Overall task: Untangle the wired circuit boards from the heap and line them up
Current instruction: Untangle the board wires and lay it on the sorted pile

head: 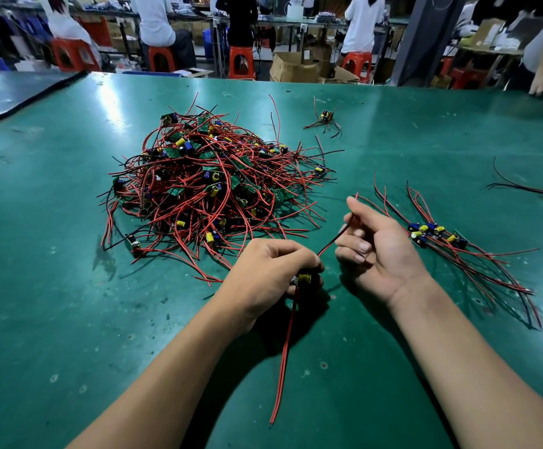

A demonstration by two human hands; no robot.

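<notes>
We're straightening wires: left grip (273, 270) clamps circuit board (304, 279), right grip (377, 251) pinches black wire (331, 243); next probably add to row (432, 233).

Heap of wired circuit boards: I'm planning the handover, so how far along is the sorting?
Early. Done: a few lined-up boards lie on the right, wires trailing the same way. In hand: the left hand grips one board while the right hand pinches its wire. Left: the big tangled heap, plus a stray board beyond it.
</notes>
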